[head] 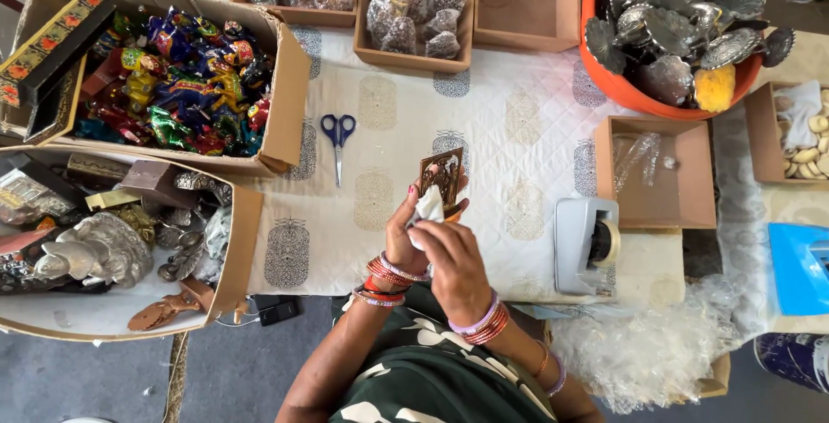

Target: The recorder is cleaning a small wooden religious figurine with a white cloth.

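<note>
The left hand [406, 237] has its fingers curled around a small brown carved piece [442, 177]. It holds the piece up, just above the near edge of the table. The right hand [453, 263] has its fingers closed on a white cloth [429, 207]. The cloth is pressed against the low part of the brown piece. Both wrists wear red and pink bangles [389, 272].

The hands are over a white table cover [509, 129] with grey prints on it. A little farther away, on the cover, lie scissors [338, 134] with blue handles. To the right of the hands stands a grey tape holder [585, 246].

On the far left is a big cardboard box [289, 86] full of shiny things in many colours. Near it, on the left, is another box [237, 250] with silver metal things in it.

On the far side of the table are small brown trays. Two hold little clear bags [414, 9] and one tray [527, 0] looks bare inside. On the far right is an orange tub [622, 86] full of silver metal leaves. Near that is a small brown box [656, 177] with clear plastic in it. At the near right, crumpled clear plastic [648, 345] hangs off the table edge.
</note>
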